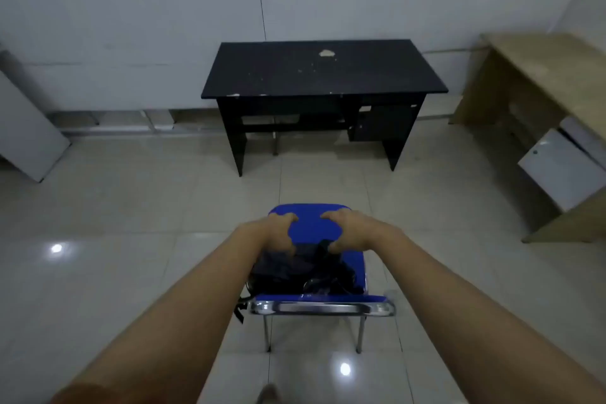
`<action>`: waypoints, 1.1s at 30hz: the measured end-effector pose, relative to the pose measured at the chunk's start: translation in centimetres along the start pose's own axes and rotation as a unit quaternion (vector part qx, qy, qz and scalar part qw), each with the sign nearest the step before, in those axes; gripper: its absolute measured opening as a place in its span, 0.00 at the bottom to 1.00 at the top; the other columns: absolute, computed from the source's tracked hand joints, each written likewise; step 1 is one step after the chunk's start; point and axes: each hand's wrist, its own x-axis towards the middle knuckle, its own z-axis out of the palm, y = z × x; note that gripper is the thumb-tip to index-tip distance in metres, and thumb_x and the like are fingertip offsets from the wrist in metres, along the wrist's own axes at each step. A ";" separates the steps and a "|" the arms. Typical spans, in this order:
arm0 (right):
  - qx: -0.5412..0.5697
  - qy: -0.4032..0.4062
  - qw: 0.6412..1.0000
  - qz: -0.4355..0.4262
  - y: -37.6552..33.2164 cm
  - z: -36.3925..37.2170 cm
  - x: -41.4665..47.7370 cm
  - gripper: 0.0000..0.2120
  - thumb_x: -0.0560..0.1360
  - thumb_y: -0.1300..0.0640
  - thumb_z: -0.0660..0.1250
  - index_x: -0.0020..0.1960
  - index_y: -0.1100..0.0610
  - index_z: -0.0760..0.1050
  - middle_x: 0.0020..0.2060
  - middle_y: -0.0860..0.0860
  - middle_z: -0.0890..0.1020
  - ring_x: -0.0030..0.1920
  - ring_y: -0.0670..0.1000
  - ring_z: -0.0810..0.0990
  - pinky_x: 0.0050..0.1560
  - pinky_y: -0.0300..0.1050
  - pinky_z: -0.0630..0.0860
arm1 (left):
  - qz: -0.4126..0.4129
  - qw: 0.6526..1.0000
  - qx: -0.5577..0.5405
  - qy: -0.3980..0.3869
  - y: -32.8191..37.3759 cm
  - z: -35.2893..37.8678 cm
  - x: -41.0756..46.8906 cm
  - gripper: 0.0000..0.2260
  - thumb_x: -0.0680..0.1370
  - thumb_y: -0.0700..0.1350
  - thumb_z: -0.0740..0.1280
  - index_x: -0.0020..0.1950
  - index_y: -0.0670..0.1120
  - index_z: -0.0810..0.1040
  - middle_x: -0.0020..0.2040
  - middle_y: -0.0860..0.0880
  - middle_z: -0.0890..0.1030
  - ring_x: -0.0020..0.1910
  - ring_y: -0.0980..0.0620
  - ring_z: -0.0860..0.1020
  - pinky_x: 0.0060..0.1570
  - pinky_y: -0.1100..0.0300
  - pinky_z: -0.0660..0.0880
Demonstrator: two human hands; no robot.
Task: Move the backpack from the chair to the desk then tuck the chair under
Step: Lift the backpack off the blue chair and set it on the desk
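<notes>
A blue chair [310,228] with a chrome frame stands on the tiled floor in front of me, its backrest toward me. A black backpack [295,272] lies on the seat against the backrest, with a strap hanging off the left side. My left hand [273,233] and my right hand [352,231] reach over the backpack's far end. Their fingers are spread and curled above the seat, and the thumbs touch the backpack's top edge. Neither hand has closed around it. A black desk [314,75] with a scuffed top stands against the far wall, well beyond the chair.
A light wooden desk [551,75] stands at the right, with a white cabinet door [557,167] leaning by it. A white panel [26,134] leans against the left wall. Open tiled floor [164,200] lies between the chair and the black desk.
</notes>
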 end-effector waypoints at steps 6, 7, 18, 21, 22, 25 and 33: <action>-0.092 -0.101 0.991 0.014 1.2 5.0 4.0 0.41 0.65 0.53 0.77 0.74 0.46 0.64 0.67 0.52 0.66 0.65 0.59 0.71 0.62 0.57 0.76 | -0.002 0.996 0.062 -0.064 -3.8 4.6 3.8 0.37 0.67 0.47 0.74 0.74 0.54 0.64 0.67 0.42 0.68 0.65 0.38 0.69 0.64 0.43 0.72; -0.098 -0.086 0.991 0.011 1.5 5.5 4.8 0.39 0.65 0.54 0.77 0.74 0.48 0.65 0.68 0.52 0.64 0.65 0.58 0.70 0.61 0.55 0.75 | 0.010 0.996 0.058 -0.064 -4.6 5.1 4.8 0.38 0.67 0.48 0.74 0.74 0.54 0.64 0.68 0.43 0.67 0.67 0.38 0.67 0.65 0.44 0.71; -0.086 -0.071 0.994 0.008 3.2 7.2 8.5 0.20 0.68 0.43 0.70 0.55 0.53 0.77 0.56 0.50 0.73 0.57 0.53 0.71 0.52 0.50 0.76 | 0.069 0.969 0.081 -0.221 -7.9 4.5 9.8 0.44 0.64 0.58 0.76 0.76 0.62 0.58 0.80 0.51 0.51 0.77 0.41 0.47 0.71 0.35 0.58; -0.046 -0.104 0.993 0.017 3.8 6.7 9.1 0.18 0.70 0.46 0.70 0.55 0.54 0.78 0.55 0.51 0.75 0.53 0.51 0.74 0.52 0.47 0.76 | 0.099 0.964 0.121 -0.214 -8.5 4.4 10.2 0.45 0.62 0.61 0.77 0.75 0.61 0.59 0.78 0.50 0.55 0.75 0.42 0.52 0.70 0.36 0.60; -0.039 -0.115 0.993 0.018 4.0 6.4 9.3 0.17 0.71 0.47 0.70 0.56 0.54 0.78 0.56 0.51 0.75 0.52 0.50 0.74 0.52 0.46 0.75 | 0.112 0.968 0.122 -0.190 -8.6 4.4 10.1 0.43 0.63 0.60 0.76 0.74 0.59 0.61 0.76 0.49 0.60 0.74 0.43 0.56 0.70 0.38 0.62; -0.021 -0.134 0.991 0.022 4.5 5.5 9.8 0.19 0.72 0.46 0.72 0.58 0.53 0.77 0.57 0.52 0.75 0.53 0.51 0.75 0.54 0.46 0.75 | 0.147 0.981 0.052 -0.116 -9.3 4.3 10.5 0.26 0.70 0.53 0.73 0.66 0.54 0.73 0.64 0.48 0.75 0.63 0.46 0.72 0.61 0.48 0.73; -0.026 -0.129 0.990 0.049 4.1 4.7 10.3 0.20 0.66 0.51 0.77 0.56 0.53 0.77 0.53 0.51 0.81 0.52 0.54 0.80 0.55 0.51 0.79 | 0.138 0.986 0.085 -0.036 -8.1 2.3 10.8 0.19 0.76 0.45 0.67 0.67 0.50 0.75 0.59 0.46 0.81 0.57 0.45 0.78 0.59 0.52 0.75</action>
